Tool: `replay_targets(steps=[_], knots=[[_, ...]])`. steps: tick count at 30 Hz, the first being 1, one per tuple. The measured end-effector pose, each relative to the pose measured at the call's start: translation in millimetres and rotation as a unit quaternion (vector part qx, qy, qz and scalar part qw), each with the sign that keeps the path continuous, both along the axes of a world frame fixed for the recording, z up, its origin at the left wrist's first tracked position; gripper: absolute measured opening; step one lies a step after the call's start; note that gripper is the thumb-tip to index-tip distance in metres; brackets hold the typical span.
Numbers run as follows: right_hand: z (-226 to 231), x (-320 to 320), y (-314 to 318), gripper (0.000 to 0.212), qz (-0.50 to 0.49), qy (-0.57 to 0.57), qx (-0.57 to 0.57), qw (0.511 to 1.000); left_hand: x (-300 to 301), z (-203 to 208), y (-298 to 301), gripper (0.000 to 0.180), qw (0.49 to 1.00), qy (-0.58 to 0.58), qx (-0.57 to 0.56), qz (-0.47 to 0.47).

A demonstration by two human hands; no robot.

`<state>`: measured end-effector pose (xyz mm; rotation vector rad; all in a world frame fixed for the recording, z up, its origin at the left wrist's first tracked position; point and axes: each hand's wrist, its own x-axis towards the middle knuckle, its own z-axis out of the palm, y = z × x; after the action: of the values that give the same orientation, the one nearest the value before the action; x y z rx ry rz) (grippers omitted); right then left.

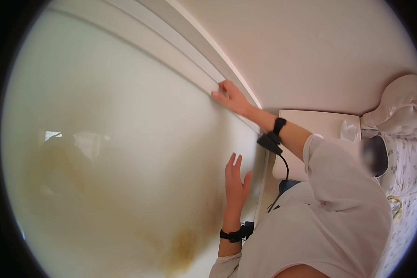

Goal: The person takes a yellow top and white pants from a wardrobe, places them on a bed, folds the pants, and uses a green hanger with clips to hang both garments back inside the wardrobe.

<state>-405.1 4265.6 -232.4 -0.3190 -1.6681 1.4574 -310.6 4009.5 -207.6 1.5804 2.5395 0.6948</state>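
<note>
A large glossy pale-green panel (125, 139), with cloudy brownish patches, fills the left side. Along its upper edge runs a pale frame strip (171, 69). My right hand (234, 97) is closed over this strip, the thumb on the panel's side and the fingers over the far side; the fingertips are partly hidden. Lower down, my left hand (236, 180) is held up in front of the panel, fingers extended and thumb apart, holding nothing. Whether it touches the surface I cannot tell. Black bands with small devices circle both my wrists.
A plain wall (301, 55) lies beyond the frame. To the right stands a white cabinet (310, 121) with a crumpled clear wrapper (349, 131) on it. A padded headboard (396, 104) and flowered bedding (401, 167) are at the far right. A black cable (287, 167) hangs from my right wrist.
</note>
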Motion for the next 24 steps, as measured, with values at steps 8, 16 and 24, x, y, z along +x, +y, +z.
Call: replay_targets(steps=[8,16,24], knots=[[-17.7,-22.6,99.0,0.044,0.005,0.060,-0.029,0.998,-28.2,33.2,148.0,0.050,0.942,0.316,0.111,0.023],[-78.2,-115.5,150.0,0.046,-0.118,0.080,-0.053,0.988,-92.0,-74.6,118.7,0.044,0.862,0.482,0.021,0.154],[-152.6,-175.3,157.8,0.043,-0.081,0.053,-0.086,0.992,-146.0,-160.8,59.3,0.036,0.798,0.556,-0.030,0.230]])
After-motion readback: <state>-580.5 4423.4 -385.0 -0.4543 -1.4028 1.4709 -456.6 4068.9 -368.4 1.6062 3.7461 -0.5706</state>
